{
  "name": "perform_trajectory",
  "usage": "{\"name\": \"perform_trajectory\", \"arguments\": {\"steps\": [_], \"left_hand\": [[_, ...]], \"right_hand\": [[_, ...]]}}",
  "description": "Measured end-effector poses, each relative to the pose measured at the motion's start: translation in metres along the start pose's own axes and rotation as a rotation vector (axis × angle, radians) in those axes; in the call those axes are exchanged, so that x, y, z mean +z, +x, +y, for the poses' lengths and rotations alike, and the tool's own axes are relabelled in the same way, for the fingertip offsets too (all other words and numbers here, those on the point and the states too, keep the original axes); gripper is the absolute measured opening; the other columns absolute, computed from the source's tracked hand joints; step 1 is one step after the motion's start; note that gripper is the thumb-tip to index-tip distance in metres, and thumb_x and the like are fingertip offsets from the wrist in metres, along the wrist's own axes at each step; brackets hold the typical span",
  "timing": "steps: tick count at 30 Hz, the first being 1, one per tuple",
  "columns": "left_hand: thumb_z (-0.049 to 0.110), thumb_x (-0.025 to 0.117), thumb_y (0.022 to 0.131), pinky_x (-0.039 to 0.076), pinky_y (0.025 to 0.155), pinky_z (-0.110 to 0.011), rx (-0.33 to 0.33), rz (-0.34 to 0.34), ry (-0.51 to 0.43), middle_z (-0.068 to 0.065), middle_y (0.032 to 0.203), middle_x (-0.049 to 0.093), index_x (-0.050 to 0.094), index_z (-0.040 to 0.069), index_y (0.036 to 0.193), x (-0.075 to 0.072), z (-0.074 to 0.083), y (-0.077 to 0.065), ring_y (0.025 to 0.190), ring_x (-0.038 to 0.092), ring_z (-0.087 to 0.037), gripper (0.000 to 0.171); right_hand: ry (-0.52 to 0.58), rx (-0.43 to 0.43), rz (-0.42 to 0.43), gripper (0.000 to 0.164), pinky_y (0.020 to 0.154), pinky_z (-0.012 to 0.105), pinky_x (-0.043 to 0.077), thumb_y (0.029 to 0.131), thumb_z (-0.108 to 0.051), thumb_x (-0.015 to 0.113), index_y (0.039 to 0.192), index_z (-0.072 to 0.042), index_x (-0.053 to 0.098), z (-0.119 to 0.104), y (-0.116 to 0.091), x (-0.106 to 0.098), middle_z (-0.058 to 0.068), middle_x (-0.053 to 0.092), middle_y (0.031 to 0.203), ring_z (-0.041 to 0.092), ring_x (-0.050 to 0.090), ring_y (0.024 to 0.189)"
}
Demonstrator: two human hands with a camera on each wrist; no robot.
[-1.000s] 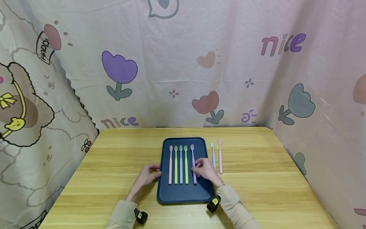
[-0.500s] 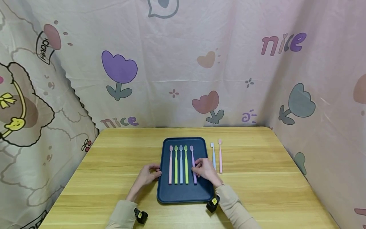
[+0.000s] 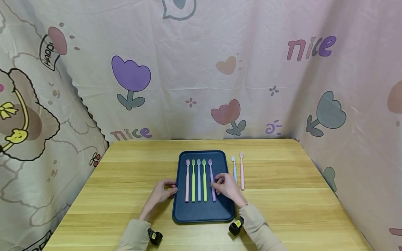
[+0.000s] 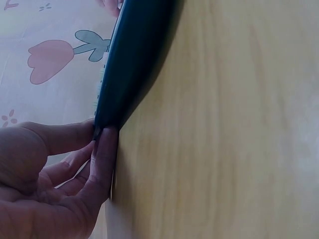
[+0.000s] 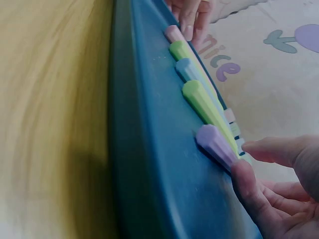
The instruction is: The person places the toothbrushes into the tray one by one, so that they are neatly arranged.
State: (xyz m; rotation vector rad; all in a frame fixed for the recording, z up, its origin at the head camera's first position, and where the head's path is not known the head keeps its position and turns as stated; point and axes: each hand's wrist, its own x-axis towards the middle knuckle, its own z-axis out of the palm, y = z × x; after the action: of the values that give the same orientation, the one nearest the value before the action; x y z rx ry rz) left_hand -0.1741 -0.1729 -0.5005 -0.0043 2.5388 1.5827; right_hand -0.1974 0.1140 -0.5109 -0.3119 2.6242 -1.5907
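In the head view, a purple toothbrush (image 3: pixel 211 181) lies at the right end of a row on a dark blue tray (image 3: pixel 204 213). My right hand (image 3: pixel 228 188) is over its handle. In the right wrist view one fingertip (image 5: pixel 242 172) touches this brush, while the other fingertip stands apart from it. My left hand (image 3: pixel 162 191) pinches the tray's left rim between thumb and finger, plainly seen in the left wrist view. To the left of the purple brush lie pink (image 3: pixel 187 181), green (image 3: pixel 193 181), blue (image 3: pixel 199 181) and yellow-green (image 3: pixel 205 181) toothbrushes.
Right of the tray, a blue toothbrush (image 3: pixel 235 170), partly hidden by my right hand, and a pink toothbrush (image 3: pixel 242 172) lie on the wooden table (image 3: pixel 282 209). A printed curtain (image 3: pixel 188 69) hangs behind the table and along its sides.
The purple toothbrush's head has swung slightly left, making it straighter. My right wrist has shifted a little to the right, and its fingertips have risen slightly. My left hand has stayed put.
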Motion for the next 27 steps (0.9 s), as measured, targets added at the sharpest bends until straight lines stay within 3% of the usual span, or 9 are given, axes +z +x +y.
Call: {"name": "perform_trajectory", "arguments": {"steps": [8, 19, 27], "left_hand": [[-0.004, 0.067, 0.09, 0.062, 0.068, -0.033, 0.0, 0.026, 0.013, -0.018, 0.098, 0.069, 0.065, -0.012, 0.116, 0.0009, -0.0018, 0.0011, 0.082, 0.066, -0.018, 0.028], [-0.003, 0.068, 0.091, 0.063, 0.069, -0.034, 0.0, 0.01, 0.007, -0.02, 0.1, 0.068, 0.064, -0.014, 0.117, 0.0009, -0.0016, 0.0017, 0.082, 0.066, -0.019, 0.029], [-0.002, 0.067, 0.091, 0.063, 0.07, -0.035, 0.0, -0.007, -0.003, -0.022, 0.102, 0.068, 0.063, -0.014, 0.118, 0.0003, -0.0008, 0.0007, 0.083, 0.067, -0.02, 0.03]], "right_hand": [[0.029, 0.005, -0.034, 0.027, 0.05, 0.026, 0.057, 0.088, -0.006, 0.074, 0.107, 0.011, 0.066, 0.0034, 0.0005, 0.0002, 0.015, 0.072, 0.073, 0.021, 0.068, 0.054], [0.006, 0.007, -0.036, 0.025, 0.051, 0.025, 0.057, 0.088, -0.008, 0.074, 0.108, 0.008, 0.068, 0.0039, 0.002, 0.002, 0.011, 0.073, 0.073, 0.012, 0.065, 0.052], [0.038, -0.009, -0.023, 0.029, 0.051, 0.026, 0.058, 0.087, -0.005, 0.075, 0.11, 0.011, 0.068, 0.0061, 0.0038, 0.0035, 0.016, 0.074, 0.074, 0.019, 0.068, 0.053]]}}
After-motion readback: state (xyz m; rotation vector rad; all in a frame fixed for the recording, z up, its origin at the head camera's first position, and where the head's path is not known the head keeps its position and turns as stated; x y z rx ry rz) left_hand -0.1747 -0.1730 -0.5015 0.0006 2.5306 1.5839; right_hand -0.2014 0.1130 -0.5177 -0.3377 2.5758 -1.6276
